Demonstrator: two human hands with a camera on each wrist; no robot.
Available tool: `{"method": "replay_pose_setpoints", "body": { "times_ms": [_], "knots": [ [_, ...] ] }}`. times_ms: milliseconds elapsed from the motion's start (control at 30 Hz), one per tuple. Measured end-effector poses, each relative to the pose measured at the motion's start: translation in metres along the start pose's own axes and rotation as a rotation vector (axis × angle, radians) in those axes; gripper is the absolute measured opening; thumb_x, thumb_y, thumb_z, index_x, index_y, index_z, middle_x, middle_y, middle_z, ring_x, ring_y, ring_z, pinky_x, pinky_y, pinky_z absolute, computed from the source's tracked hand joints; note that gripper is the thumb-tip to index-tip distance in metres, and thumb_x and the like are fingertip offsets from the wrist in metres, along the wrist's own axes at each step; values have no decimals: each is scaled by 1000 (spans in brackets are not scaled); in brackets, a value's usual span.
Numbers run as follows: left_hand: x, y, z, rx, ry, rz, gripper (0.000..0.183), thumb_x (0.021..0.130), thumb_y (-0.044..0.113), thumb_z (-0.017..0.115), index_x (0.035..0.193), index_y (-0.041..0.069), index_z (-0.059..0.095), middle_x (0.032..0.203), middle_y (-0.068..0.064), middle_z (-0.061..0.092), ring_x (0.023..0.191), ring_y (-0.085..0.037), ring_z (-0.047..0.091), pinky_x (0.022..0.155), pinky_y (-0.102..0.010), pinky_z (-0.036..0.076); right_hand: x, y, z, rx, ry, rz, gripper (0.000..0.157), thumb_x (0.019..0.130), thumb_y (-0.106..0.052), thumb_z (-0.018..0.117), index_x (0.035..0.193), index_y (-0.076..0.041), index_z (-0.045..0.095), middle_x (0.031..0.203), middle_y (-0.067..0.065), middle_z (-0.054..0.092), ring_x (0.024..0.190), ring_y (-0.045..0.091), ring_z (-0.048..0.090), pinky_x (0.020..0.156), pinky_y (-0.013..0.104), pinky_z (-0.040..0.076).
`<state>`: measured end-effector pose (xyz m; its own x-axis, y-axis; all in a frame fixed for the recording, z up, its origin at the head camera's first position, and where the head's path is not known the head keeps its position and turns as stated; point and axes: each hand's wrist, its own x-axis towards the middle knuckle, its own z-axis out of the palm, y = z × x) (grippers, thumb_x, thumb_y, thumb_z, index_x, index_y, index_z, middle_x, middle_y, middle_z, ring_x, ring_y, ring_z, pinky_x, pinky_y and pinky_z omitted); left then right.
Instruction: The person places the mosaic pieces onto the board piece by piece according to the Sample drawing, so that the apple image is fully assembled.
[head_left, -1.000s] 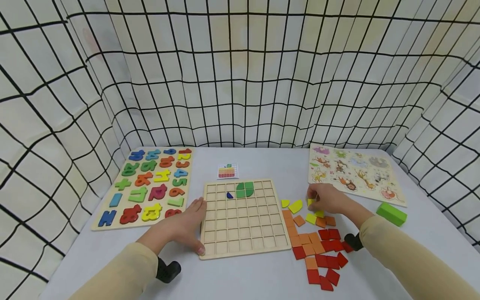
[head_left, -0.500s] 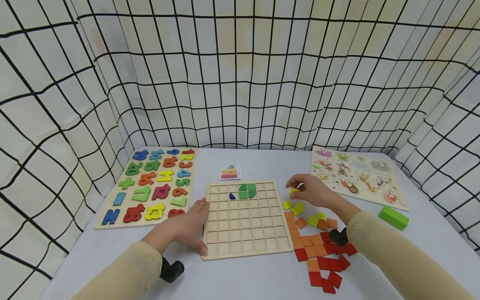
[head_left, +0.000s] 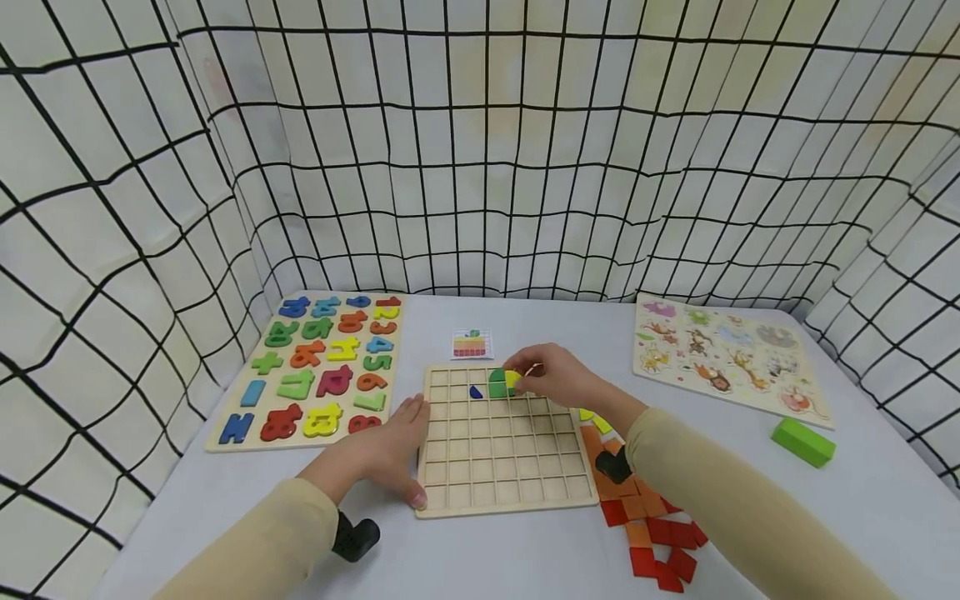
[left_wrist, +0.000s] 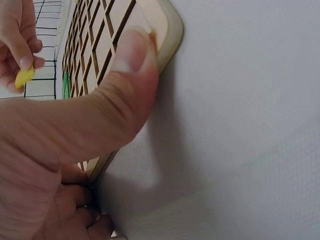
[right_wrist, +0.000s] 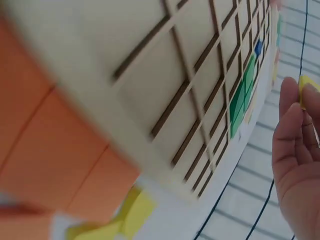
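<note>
the head view is bright and evenly lit, with a soft shadow beneath the right hand (head_left: pixel 558 379) on the board (head_left: pixel 480 454), while the net (head_left: pixel 485 166) bows and stretches toward the edges. the left wrist view is greyer, with a broad, soft-edged shadow on the table (left_wrist: pixel 240 75) beside the left hand (left_wrist: pixel 75 135). in the right wrist view the nearest orange tiles (right_wrist: pixel 60 140) and yellow tiles (right_wrist: pixel 137 212) are out of focus, and the board looks crisper farther off.

A yellow tile (head_left: pixel 513 380), pinched in the right hand (head_left: pixel 557 377), hangs above the flat wooden grid board (head_left: pixel 504 458).
</note>
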<state>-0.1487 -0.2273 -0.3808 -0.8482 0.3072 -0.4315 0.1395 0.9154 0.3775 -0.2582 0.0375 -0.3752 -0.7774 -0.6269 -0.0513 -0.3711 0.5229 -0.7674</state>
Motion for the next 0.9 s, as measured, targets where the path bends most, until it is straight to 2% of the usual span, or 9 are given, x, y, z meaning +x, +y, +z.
{"method": "replay_pose_setpoints", "body": {
  "times_ms": [200, 433, 600, 733, 900],
  "knots": [
    [-1, 1, -2, 15, -10, 10, 127, 71, 34, 94, 159, -10, 15, 170, -28, 6, 159, -43, 4, 129, -57, 14, 28, -27, 32, -127, 6, 12, 5, 94, -7, 73, 98, -7, 69, 95, 4, 72, 83, 12, 63, 77, 26, 56],
    [-1, -1, -2, 30, -15, 24, 130, 70, 40, 94, 158, -12, 14, 169, -30, 7, 159, -44, 5, 129, -57, 17, 51, -45, 63, -188, -79, 21, 3, 92, -4, 75, 94, -4, 72, 85, 2, 70, 75, 10, 58, 70, 21, 50],
    [6, -9, 2, 41, -17, 43, 134, 68, 51, 91, 159, -10, 13, 170, -28, 6, 159, -44, 4, 128, -59, 17, 60, -50, 72, -240, -125, 14, 3, 93, -6, 74, 94, -3, 73, 82, 0, 67, 74, 9, 54, 67, 19, 46],
    [4, -8, 2, 42, -8, 36, 134, 68, 49, 92, 159, -10, 14, 170, -28, 6, 159, -43, 4, 128, -57, 17, 66, -56, 73, -267, -150, 16, 4, 94, -6, 74, 93, -3, 73, 82, 0, 66, 75, 10, 53, 68, 20, 45],
    [-5, 0, -2, 42, 1, 22, 130, 70, 41, 93, 158, -12, 15, 169, -30, 7, 159, -44, 6, 129, -56, 18, 71, -61, 74, -344, -189, 7, 8, 94, -2, 71, 89, -5, 75, 85, 2, 70, 76, 11, 56, 73, 25, 51]
  ]
}}
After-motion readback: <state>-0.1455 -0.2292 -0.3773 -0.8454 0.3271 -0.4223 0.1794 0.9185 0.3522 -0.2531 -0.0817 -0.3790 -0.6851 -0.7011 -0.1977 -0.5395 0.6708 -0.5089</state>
